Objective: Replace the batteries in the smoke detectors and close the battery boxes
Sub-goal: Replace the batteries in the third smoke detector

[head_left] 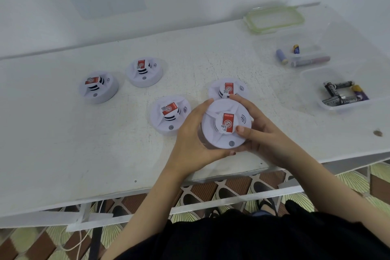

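A white round smoke detector (pixel 219 133) with a red label faces up, held above the white table (pixel 84 143) between both hands. My left hand (pixel 194 137) grips its left rim. My right hand (pixel 259 131) curls round its right side, thumb on the top. Several more detectors stand on the table: one just behind the held one (pixel 226 88), one to its left (pixel 169 115), and two farther left (pixel 99 86) (pixel 144 72).
At the right, a clear box (pixel 346 105) holds several black batteries and a purple one. Behind it another clear box (pixel 304 59) holds blue and pink batteries. A green-rimmed lid (pixel 274 19) lies at the back right. The table's front edge (pixel 147 192) is near my body.
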{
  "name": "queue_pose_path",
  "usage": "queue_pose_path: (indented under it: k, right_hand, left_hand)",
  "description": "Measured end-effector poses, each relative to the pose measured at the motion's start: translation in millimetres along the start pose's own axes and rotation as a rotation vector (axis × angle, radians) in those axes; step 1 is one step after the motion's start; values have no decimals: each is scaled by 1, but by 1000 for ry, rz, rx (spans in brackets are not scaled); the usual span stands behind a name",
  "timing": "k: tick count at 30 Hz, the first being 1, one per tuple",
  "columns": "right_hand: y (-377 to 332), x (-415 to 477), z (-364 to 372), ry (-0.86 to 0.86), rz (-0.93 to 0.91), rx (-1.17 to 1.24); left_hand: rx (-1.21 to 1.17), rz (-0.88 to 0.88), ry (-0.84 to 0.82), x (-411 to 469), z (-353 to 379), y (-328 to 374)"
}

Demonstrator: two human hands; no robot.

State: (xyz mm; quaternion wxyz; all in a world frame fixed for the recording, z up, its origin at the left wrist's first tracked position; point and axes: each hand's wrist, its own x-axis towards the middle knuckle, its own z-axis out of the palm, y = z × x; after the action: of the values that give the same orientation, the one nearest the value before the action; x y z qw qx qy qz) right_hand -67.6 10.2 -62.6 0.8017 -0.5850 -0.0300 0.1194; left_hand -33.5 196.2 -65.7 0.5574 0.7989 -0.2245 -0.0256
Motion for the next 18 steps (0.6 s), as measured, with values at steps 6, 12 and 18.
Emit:
queue_pose_path:
  k: [6, 12, 18]
  right_hand:
    - [0, -1, 0, 0, -6, 1]
    - [-1, -1, 1, -5, -6, 1]
    - [-1, -1, 1, -9, -4, 14]
  left_hand:
    - [-7, 12, -4, -1, 0, 1]
    - [-9, 6, 4, 0, 1, 2]
    - [-12, 5, 3, -1, 0, 2]
